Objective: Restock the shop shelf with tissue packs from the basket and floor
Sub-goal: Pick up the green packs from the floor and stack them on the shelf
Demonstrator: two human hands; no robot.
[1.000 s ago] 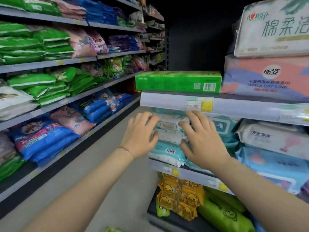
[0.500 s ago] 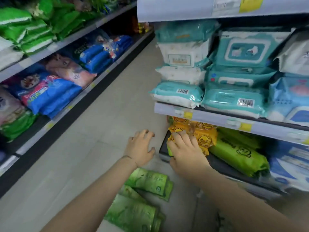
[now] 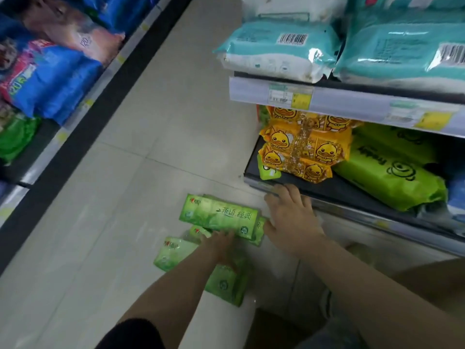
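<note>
Left hand [image 3: 219, 245]: lies low on the pile at lower centre of the frame, fingers pointing toward the top pack; blurred, so whether they curl round anything cannot be told.
Right hand [image 3: 293, 215]: fingers straight and spread wide, holding nothing; the thumb touches the right end of the top pack, and the fingertips reach the front lip of the bottom shelf.
Green tissue packs [image 3: 173, 255]: glossy plastic-wrapped soft bricks, heaped loosely on the floor at lower centre, overlapping at angles.
Top pack [image 3: 219, 215]: long flat rectangle, shiny green film with pale lettering, lying across the heap.
Floor [image 3: 120, 197]: pale smooth tiles with thin seams.
Bottom shelf [image 3: 251, 170]: flat dark board with a metal front edge, right of centre.
Duck packs [image 3: 307, 149]: crinkly yellow film, stacked on the board's left end.
Lime packs [image 3: 387, 177]: plump rounded bundles just beside the duck packs.
Teal wipes [image 3: 276, 49]: soft pillow-shaped packs with barcodes, on the shelf above, upper right.
Blue packs [image 3: 50, 81]: bulky shiny bags on the opposite rack, upper left.
</note>
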